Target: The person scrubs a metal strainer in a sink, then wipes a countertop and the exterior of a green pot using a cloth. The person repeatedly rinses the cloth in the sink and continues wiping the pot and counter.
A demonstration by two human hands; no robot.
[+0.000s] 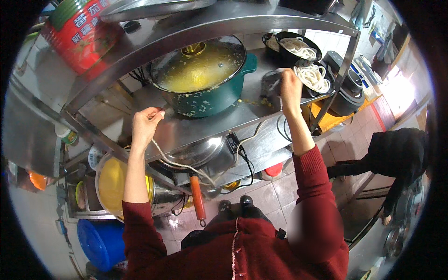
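A green stockpot [213,99] with a glass lid [199,70] stands on a steel shelf [196,127]. The lid is steamed over, with yellow contents showing through. My left hand [145,126] is at the shelf's front left, thumb and fingertips pinched together; whether anything thin is between them I cannot tell. My right hand [291,89] is closed on a dark glossy item [271,84], too blurred to name. Just right of it, white noodles [313,77] lie in a black bowl. Behind that stands another black bowl [297,57] of noodles.
Overhead, an upper steel shelf [224,26] holds a large red tin [82,38]. Below are a pan's orange handle [198,197], loose cords [250,164] and a blue bin [99,241]. A person in black [395,154] is at the right, near a black appliance [346,98].
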